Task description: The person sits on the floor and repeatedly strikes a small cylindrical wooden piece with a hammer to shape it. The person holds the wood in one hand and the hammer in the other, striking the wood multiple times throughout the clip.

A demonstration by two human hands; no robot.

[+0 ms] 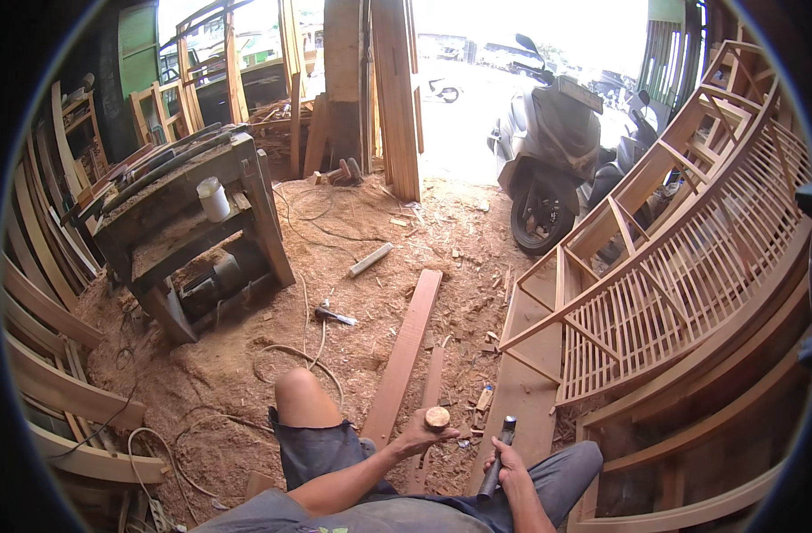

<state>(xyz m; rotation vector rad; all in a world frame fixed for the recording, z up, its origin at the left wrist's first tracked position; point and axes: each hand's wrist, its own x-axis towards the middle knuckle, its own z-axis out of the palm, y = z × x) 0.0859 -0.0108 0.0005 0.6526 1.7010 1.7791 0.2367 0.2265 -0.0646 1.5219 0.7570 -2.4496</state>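
Note:
My left hand (419, 433) grips a round wooden piece (437, 417), its pale flat end facing up, above my lap. To its right, my right hand (505, 464) is closed on a dark cylindrical tool (491, 473) with a silver tip, held at a slant beside my right knee. A long reddish board (402, 355) lies on the shaving-covered floor beyond my left hand, with a narrower strip (431, 377) alongside.
A wooden machine stand (277, 244) with a white tub (214, 199) stands at left, near cords, a tool (333, 314) and a white tube (370, 259). Slatted wooden frames (655, 302) line the right, beside scooters (548, 142). Curved boards (77, 400) are stacked far left.

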